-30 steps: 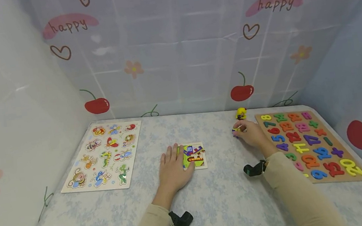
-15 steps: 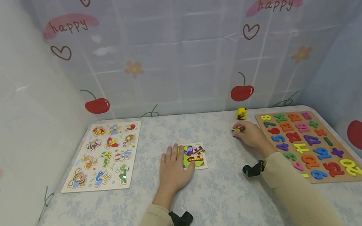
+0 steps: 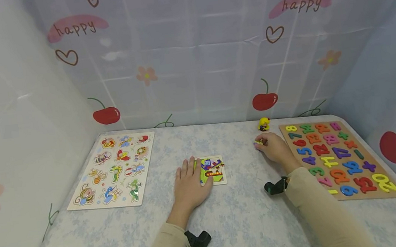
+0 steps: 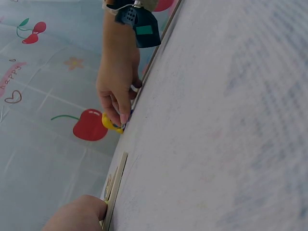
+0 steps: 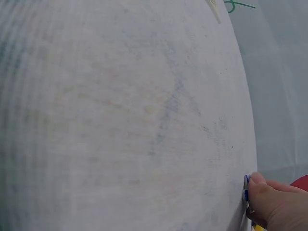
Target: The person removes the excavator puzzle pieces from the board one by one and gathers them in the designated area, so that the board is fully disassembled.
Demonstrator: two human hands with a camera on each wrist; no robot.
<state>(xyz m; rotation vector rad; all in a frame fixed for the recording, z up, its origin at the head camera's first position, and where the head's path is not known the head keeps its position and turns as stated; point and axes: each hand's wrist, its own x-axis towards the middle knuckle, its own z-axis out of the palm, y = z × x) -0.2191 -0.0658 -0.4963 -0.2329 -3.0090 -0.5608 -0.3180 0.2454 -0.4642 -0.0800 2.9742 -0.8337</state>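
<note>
Head view: small square puzzle board w/ white rim (image 3: 224, 173), bright green printed scene, flat on pale blue-patterned tabletop (image 3: 243, 213), approx. centre. L hand (image 3: 189, 183) lies palm-down, fingers extended, over its L part; grips nothing visible. R hand (image 3: 275, 147) well apart to the R, thumb + fingers pinched on a small yellow-and-blue puzzle pc. (image 3: 258, 143); R wrist view shows only its blue edge. Exact pc. shape: can't tell.

Progress (est.): board partly filled, prob. over half; green pcs. w/ vehicle print in place. Pale patches, mainly upper R, read as unfilled; no. of slots unclear, L hand covers some. Held pc. not in board, so min. 1 left.

Nearby: yellow toy figure (image 3: 264, 124) just behind R hand; brown board w/ coloured numerals (image 3: 376, 196) to the R; white board w/ cartoon insects (image 3: 127, 202) to the L, apart.
</note>
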